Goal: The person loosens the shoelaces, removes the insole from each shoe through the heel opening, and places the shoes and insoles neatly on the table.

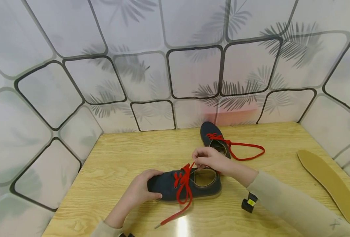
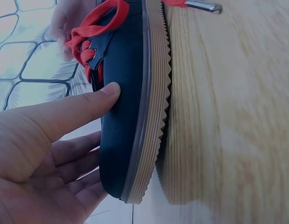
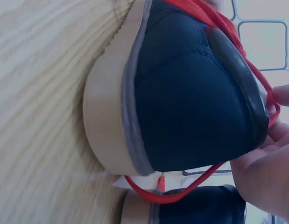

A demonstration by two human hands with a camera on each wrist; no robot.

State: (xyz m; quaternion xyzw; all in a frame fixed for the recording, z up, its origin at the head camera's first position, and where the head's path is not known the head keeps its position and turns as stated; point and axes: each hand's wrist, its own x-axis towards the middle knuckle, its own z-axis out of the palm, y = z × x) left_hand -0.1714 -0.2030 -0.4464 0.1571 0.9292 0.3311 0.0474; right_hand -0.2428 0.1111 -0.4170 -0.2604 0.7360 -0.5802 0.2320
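Observation:
A dark blue shoe with a pale ridged sole lies on the table, toe to the left. My left hand grips its toe, the thumb on the near side and the other fingers round the far side. Above the shoe's opening, my right hand pinches a red shoelace between thumb and fingers, pulling up a taut stretch of it. In the head view, the other part of the lace forms a loop over the near side, and its metal tip lies on the wood.
Behind, a second dark blue shoe with red laces stands near the wall, its long lace looped on the table to the right. A tan insole lies at the right edge. A patterned curtain borders the wooden table.

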